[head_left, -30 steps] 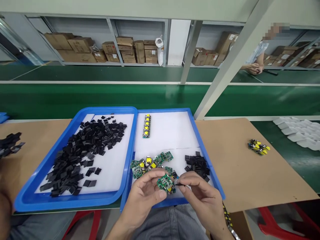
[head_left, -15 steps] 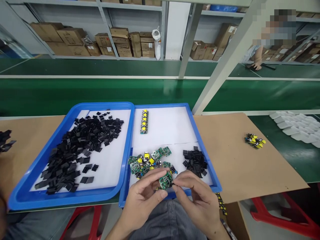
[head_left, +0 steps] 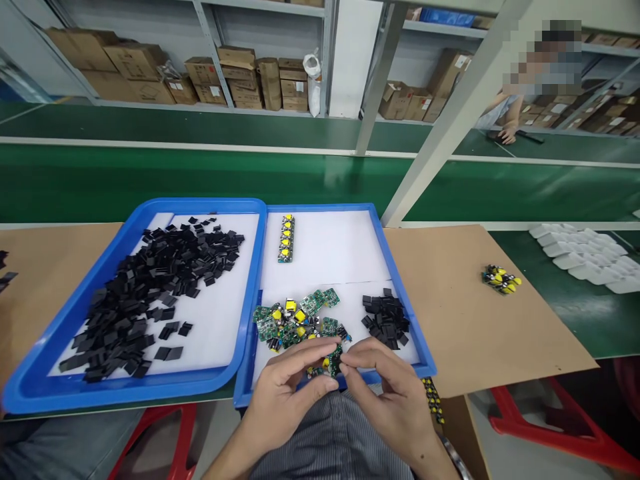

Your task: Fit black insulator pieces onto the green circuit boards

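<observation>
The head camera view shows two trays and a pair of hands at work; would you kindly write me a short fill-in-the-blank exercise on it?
1. The left hand and right hand meet at a circuit board coloured ____.
2. The larger heap of black pieces lies to the ____ of the right-hand tray.
3. The strip of boards in the right-hand tray carries a row of parts coloured ____.

Missing words: green; left; yellow.
</observation>
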A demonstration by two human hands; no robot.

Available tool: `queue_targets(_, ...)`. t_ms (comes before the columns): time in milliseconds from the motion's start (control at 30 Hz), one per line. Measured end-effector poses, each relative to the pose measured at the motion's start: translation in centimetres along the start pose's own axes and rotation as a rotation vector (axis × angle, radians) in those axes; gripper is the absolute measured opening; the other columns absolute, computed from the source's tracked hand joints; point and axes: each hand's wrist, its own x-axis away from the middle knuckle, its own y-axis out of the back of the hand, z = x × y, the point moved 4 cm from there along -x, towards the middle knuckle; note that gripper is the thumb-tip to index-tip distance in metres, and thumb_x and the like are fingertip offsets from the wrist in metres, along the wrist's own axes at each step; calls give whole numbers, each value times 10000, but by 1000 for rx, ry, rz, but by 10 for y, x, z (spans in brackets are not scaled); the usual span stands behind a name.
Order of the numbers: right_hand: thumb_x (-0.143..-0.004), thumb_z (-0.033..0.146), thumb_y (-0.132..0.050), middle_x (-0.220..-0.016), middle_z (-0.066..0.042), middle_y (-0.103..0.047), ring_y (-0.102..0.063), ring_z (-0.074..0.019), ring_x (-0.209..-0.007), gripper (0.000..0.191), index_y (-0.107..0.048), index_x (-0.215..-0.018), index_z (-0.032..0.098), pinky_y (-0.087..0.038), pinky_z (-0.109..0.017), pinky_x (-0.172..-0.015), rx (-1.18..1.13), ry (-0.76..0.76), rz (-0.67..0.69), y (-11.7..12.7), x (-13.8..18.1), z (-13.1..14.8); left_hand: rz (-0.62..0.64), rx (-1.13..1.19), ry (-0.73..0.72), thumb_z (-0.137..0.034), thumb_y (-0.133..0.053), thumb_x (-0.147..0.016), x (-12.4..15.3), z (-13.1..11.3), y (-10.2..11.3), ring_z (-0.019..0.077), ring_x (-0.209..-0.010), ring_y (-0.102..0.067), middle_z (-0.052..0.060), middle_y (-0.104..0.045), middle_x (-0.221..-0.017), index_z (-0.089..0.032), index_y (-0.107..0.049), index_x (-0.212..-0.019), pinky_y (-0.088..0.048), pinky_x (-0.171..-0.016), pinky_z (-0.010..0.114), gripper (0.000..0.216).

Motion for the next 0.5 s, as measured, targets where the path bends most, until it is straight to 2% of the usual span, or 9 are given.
queue_targets(133, -947, 83, -673, -901, -21, -725, -706, -178, -830, 204, -744, -1030, 256, -569, -309, -734, 3, -36, 49, 1, -2, 0, 1, -66, -34, -277, -813, -889, 0, -1, 0, 262, -1227, -719, 39, -779, -1280, -380, -774, -1236, -590, -1082, 427, 364)
queue_targets(333, -947, 96, -662, -843, -16, -696, -687, -175, -776, 171, -732, -988, 247, -558, -308, -693, 37, -49, 35, 0, -1, -1, 10, -160, -166, -209, -792, -907, 3, -4, 1, 234, -1209, -722, 33, -766, -1298, -393, -729, -1305, -597, -1068, 400, 443)
queue_targets(433, -943, 106, -659, -840, -26, -698, -676, -181, -764, 171, -750, -987, 244, -564, -320, -690, 52, -23, 74, 0, -1, -1, 36, -224, -172, -192, -771, -924, 5, -2, -1, 236, -1235, -701, 41, -740, -1335, -389, -700, -1348, -586, -1080, 408, 473)
queue_targets(500, -931, 132, -680, -823, -32, -705, -678, -184, -756, 141, -774, -940, 238, -574, -316, -680, 12, -77, 79, 3, -3, -6, 43, -267, -171, -195, -748, -942, 5, -2, -3, 245, -1243, -688, 56, -722, -1349, -379, -679, -1376, -584, -1080, 424, 476)
